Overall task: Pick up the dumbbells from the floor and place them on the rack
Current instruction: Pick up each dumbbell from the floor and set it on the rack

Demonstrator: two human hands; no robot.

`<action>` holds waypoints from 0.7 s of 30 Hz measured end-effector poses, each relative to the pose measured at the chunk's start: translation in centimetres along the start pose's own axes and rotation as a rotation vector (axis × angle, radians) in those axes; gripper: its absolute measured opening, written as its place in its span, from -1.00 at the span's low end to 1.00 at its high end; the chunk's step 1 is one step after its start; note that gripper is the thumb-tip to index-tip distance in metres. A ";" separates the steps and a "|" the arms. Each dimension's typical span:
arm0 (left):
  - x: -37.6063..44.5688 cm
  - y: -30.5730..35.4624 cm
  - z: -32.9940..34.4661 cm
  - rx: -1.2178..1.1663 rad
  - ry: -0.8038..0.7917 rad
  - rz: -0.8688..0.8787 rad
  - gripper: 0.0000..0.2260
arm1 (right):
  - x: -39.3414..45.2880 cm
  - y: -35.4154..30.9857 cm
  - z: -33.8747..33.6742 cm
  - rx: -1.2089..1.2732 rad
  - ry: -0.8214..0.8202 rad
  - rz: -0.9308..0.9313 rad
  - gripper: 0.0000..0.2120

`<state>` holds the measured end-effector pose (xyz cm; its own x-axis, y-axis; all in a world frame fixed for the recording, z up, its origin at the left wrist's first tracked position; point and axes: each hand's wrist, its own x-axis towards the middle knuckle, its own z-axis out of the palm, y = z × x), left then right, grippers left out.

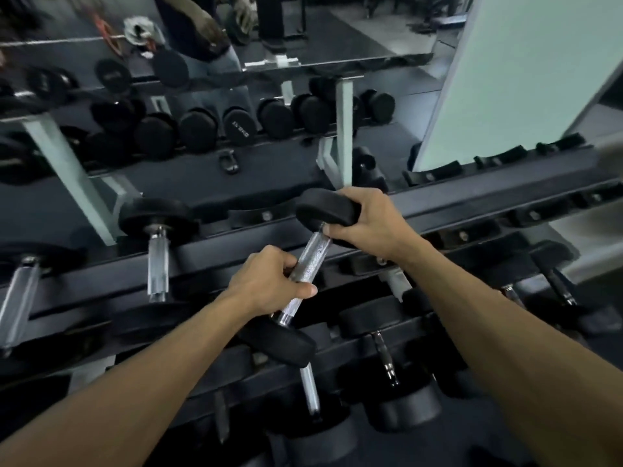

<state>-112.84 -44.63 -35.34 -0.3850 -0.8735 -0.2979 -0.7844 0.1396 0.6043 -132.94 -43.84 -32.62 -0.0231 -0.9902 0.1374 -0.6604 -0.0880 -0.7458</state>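
Note:
I hold a black dumbbell (312, 251) with a knurled chrome handle over the top tier of the dark rack (472, 200). It lies tilted, its far head up and its near head down by my left wrist. My left hand (269, 281) grips the handle near its lower end. My right hand (364, 220) grips the far rubber head from the right side. Another dumbbell (156, 230) rests in the top tier to the left, and one more sits at the far left edge.
Lower tiers hold several black dumbbells (387, 358). A mirror (236, 79) behind the rack reflects the rack and a person. A pale green pillar (522, 79) stands at the right. Empty black saddles (532, 215) run along the top tier to the right.

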 end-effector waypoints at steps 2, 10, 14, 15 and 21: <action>0.9 -1.1 -0.8 -0.025 0.002 -0.026 -0.68 | 1.9 -0.4 1.2 -0.006 -0.034 0.010 -0.70; 5.7 -2.4 -1.4 -0.126 0.085 -0.156 -0.72 | 10.0 1.0 3.6 -0.053 -0.183 -0.029 -0.74; 8.2 -2.6 -1.0 -0.231 0.135 -0.234 -0.74 | 14.2 1.5 4.1 -0.065 -0.306 -0.092 -0.71; 8.7 -2.7 -0.8 -0.260 0.149 -0.248 -0.75 | 15.1 1.7 4.5 -0.075 -0.334 -0.107 -0.71; 9.8 -3.8 1.3 -0.433 0.222 -0.379 -0.68 | 17.8 3.8 7.6 -0.022 -0.437 -0.113 -0.74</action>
<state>-114.27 -53.14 -41.54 0.0286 -0.9082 -0.4176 -0.5602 -0.3605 0.7458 -130.13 -62.65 -37.93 0.3660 -0.9276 -0.0743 -0.6564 -0.2007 -0.7272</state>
